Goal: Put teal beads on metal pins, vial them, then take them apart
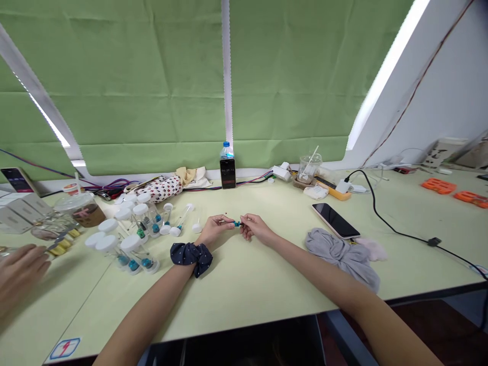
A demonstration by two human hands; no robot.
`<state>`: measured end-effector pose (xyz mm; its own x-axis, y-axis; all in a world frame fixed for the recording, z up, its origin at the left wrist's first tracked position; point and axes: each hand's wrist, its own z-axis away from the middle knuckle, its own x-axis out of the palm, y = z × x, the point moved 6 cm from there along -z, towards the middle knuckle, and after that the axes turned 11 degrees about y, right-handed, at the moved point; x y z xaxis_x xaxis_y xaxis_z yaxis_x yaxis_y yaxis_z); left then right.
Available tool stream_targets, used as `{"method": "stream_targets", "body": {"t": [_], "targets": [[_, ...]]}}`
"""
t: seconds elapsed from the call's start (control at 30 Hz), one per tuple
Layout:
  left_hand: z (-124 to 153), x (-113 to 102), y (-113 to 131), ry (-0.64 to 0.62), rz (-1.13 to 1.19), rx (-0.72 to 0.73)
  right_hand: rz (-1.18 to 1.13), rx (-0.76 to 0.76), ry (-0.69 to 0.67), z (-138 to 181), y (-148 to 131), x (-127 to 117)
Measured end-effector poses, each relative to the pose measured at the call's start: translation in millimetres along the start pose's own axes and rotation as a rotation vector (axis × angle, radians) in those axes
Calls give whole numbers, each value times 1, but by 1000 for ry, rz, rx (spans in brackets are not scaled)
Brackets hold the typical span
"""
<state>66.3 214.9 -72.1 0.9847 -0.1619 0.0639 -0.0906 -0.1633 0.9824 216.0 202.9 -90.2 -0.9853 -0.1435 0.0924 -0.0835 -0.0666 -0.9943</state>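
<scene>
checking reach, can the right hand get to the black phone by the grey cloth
Probably yes: the phone lies right of the right hand with only bare tabletop between, though that hand and the left hand are both pinching a small blue part.

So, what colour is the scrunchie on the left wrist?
The scrunchie is navy with pale dots; head view.
</scene>
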Motion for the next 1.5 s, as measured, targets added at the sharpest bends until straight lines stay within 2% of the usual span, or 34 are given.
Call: {"method": "stream_targets", "body": {"t": [0.23,0.57,0.83,1.03,1.13,1.37,1.5], "targets": [[-3,-6,-1,58,23,-3,66,12,-26,1,2,3],[-1,-2,-1,28,3,0,23,2,14,2,-2,2],[-3,-8,0,113,20,-12,85,-12,-57,1,1,6],[-1,-5,4,60,-56,58,36,-8,-4,3,-2,4],[1,-2,5,27,-44,43,22,-5,-1,2,-3,4],[-3,-7,2,104,-12,14,72,-2,-49,0,2,6],[-4,-7,0,92,11,2,96,-21,-63,1,2,8]]}}
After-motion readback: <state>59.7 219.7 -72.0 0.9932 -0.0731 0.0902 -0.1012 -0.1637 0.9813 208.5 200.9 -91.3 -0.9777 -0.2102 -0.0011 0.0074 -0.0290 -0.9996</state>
